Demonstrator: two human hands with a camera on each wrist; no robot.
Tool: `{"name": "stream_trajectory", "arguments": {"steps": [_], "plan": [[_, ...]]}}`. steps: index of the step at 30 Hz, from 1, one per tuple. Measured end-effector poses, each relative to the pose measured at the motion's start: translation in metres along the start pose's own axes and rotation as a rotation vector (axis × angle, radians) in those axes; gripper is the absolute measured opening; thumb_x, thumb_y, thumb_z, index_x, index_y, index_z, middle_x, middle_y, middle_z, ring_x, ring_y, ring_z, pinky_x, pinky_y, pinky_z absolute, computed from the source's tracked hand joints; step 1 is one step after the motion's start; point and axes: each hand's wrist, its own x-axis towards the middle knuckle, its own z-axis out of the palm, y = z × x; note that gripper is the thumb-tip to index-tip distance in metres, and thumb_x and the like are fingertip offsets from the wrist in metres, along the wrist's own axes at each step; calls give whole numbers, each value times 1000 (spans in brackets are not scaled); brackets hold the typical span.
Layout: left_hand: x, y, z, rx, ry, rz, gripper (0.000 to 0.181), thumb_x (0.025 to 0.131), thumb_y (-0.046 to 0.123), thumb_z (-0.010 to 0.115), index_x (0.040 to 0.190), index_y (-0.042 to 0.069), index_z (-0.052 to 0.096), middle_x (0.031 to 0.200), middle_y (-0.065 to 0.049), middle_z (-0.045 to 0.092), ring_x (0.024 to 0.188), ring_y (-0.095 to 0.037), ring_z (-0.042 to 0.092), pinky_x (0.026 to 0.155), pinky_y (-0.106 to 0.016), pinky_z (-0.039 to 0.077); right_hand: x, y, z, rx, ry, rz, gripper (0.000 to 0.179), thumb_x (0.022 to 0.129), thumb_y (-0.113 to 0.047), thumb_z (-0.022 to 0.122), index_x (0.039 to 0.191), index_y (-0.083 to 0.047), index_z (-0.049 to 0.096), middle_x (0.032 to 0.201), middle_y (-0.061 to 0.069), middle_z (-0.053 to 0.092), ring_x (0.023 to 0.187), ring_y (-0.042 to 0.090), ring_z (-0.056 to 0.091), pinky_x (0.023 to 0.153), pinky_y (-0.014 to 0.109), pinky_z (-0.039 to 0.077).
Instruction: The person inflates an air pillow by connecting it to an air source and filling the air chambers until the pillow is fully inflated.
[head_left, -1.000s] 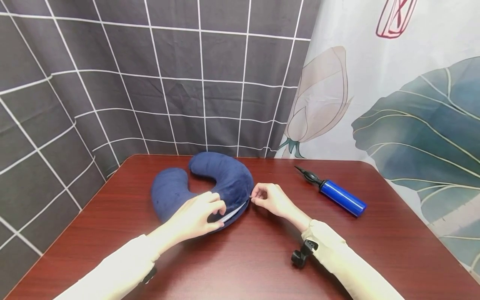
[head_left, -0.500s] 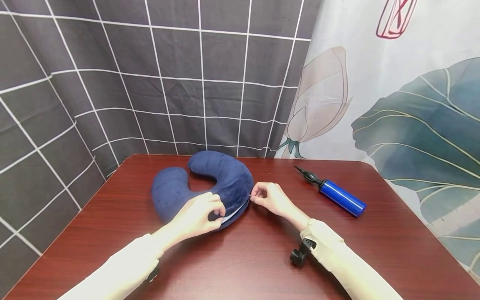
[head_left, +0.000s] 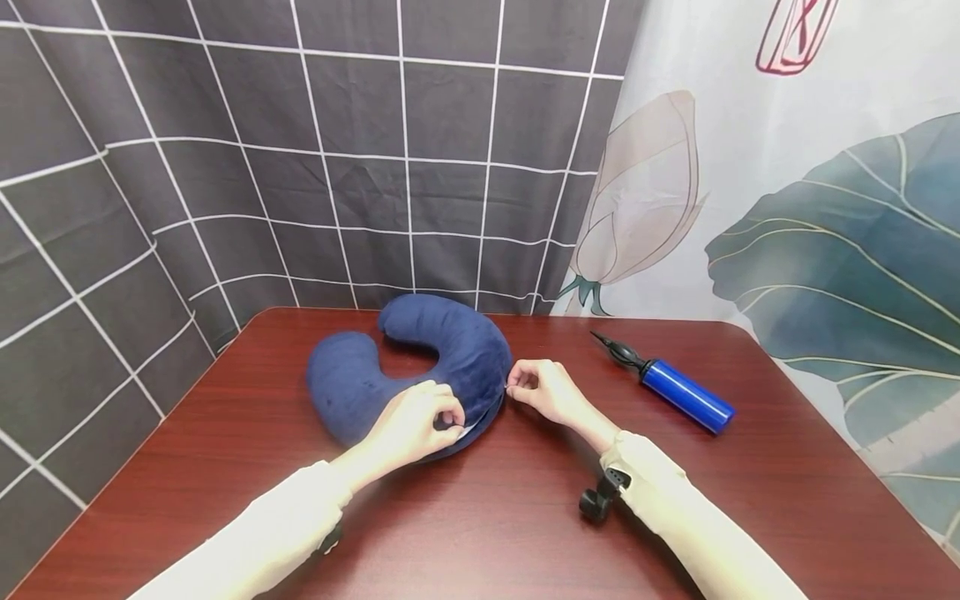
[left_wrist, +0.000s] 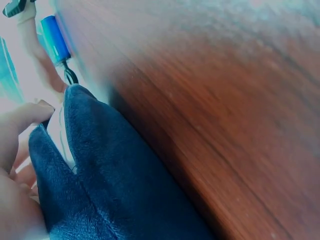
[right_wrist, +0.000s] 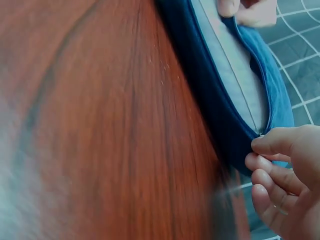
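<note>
A navy plush U-shaped neck pillow (head_left: pixel 341 379) lies on the table with its zipper opening along the near right edge. White inner material (right_wrist: pixel 230 60) shows through the gap. My left hand (head_left: pixel 411 425) pinches the upper edge of the cover partway along the opening; in the right wrist view its fingertips (right_wrist: pixel 245 11) hold the fabric lip. At the opening's right end, my right hand (head_left: pixel 551 393) pinches the zipper pull between thumb and forefinger. Its fingers mostly cover the pull, with only a small metallic bit showing (right_wrist: pixel 260 134).
A blue hand pump (head_left: pixel 686 396) with a black nozzle lies on the red-brown wooden table (head_left: pixel 480 533), to the right of my right hand. Behind the table hang a dark grid-patterned cloth (head_left: pixel 360 125) and a pale flower-printed curtain (head_left: pixel 750 167).
Both hands and the pillow have shifted slightly right and away from me. Less white shows through the opening in the head view. The hand pump has stayed put.
</note>
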Motion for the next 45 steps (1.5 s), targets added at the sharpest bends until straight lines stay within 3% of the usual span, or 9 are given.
{"name": "stream_trajectory", "arguments": {"steps": [21, 30, 39, 45], "plan": [[0, 1, 2, -13, 4, -38, 16, 72, 19, 82, 74, 23, 67, 72, 11, 57, 73, -4, 53, 67, -18, 45, -12, -21, 5, 25, -134, -86, 12, 83, -9, 76, 78, -16, 67, 71, -2, 65, 65, 2, 55, 64, 19, 47], [5, 2, 7, -34, 49, -57, 15, 72, 17, 82, 72, 22, 68, 69, 10, 57, 69, -5, 52, 64, -18, 45, -10, -20, 8, 9, -78, -53, 10, 82, -8, 74, 79, -14, 67, 69, -2, 64, 62, 3, 54, 61, 18, 47], [13, 4, 11, -10, 33, -108, 12, 72, 17, 80, 72, 21, 68, 69, 10, 57, 69, -5, 52, 64, -19, 44, -5, -15, 8, 0, -37, -13, 11, 83, -11, 75, 77, -15, 66, 67, -3, 62, 61, 6, 53, 60, 19, 45], [10, 1, 6, -68, 6, -52, 15, 74, 18, 83, 76, 19, 68, 72, 7, 59, 72, -7, 54, 68, -20, 46, -5, -16, 8, 11, -52, 2, 11, 84, -11, 74, 77, -14, 66, 66, -2, 61, 60, 7, 52, 59, 20, 45]]}}
